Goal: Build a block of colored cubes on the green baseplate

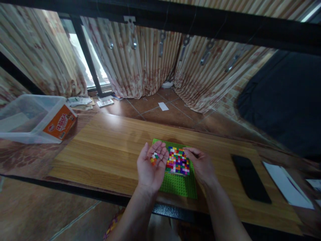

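Observation:
My left hand point(151, 169) is palm up with the fingers loosely cupped, holding several small toy bricks point(154, 158) in white, orange, yellow and green. It hangs over the left part of a green studded baseplate point(178, 186). On that plate stands a block of many-coloured toy bricks point(177, 161), partly hidden by the left fingers. My right hand point(202, 164) is at the upper right corner of this block, thumb and forefinger pinched together there. Whatever lies between those fingertips is too small to make out.
The plate lies on a wooden board point(107, 150). To its right are a black phone point(250, 178) and white paper point(288, 185). A clear plastic bin point(32, 117) with an orange label stands at the left. A dark bar runs across the top with metal clips point(207, 53) hanging below.

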Tool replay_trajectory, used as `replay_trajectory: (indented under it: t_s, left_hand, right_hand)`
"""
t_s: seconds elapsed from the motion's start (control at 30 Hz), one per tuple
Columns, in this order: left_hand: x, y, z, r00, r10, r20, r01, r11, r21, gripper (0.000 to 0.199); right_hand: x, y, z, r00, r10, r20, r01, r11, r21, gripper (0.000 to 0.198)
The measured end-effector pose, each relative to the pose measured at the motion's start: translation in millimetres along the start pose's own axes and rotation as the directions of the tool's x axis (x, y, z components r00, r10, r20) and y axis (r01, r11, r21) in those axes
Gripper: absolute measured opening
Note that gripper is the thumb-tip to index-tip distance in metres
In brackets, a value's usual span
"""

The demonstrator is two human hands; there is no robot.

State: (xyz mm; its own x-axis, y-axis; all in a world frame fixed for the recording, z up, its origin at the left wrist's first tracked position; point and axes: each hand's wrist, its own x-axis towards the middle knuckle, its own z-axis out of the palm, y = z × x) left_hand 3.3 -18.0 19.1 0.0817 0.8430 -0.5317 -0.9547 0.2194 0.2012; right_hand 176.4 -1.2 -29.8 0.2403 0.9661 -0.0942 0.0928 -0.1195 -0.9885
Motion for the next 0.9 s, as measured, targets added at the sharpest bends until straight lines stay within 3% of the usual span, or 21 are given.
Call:
replay_trajectory:
  t_s: [0.23,0.33,0.43,0.53,0.67,0.8,0.9]
  left_hand:
    - [0,-6,-1,0.989,-0.079,0.121,0.073,0.996,0.053,0.039]
    - [-1,-6,-1,0.980,-0.101,0.171,0.090,0.993,0.070,0.046]
    - [-2,-7,0,0.970,-0.135,0.201,0.122,0.990,0.075,0.051]
    - [-3,-7,2,0.961,-0.176,0.214,0.161,0.983,0.085,0.054]
    - [-6,-7,3,0.950,-0.201,0.239,0.185,0.979,0.088,0.055]
    - [-8,-7,5,0.938,-0.230,0.261,0.212,0.973,0.096,0.053]
    - [-7,-10,4,0.943,-0.229,0.243,0.203,0.971,0.127,0.047]
  right_hand:
    - [-1,2,-2,0.999,-0.042,0.022,0.043,0.998,-0.047,0.031]
    - [-5,-6,-3,0.986,-0.164,-0.026,0.162,0.983,-0.085,0.030]
    - [-15,-19,0,0.909,-0.411,-0.071,0.390,0.898,-0.201,0.018]
    - [-28,-33,10,0.816,-0.570,0.096,0.572,0.771,-0.280,0.013]
    - [-38,-41,23,0.754,-0.585,0.299,0.657,0.653,-0.377,0.018]
    - [-39,-39,25,0.744,-0.594,0.305,0.663,0.602,-0.446,0.016]
    - [-37,-38,22,0.762,-0.588,0.272,0.641,0.622,-0.451,0.015]
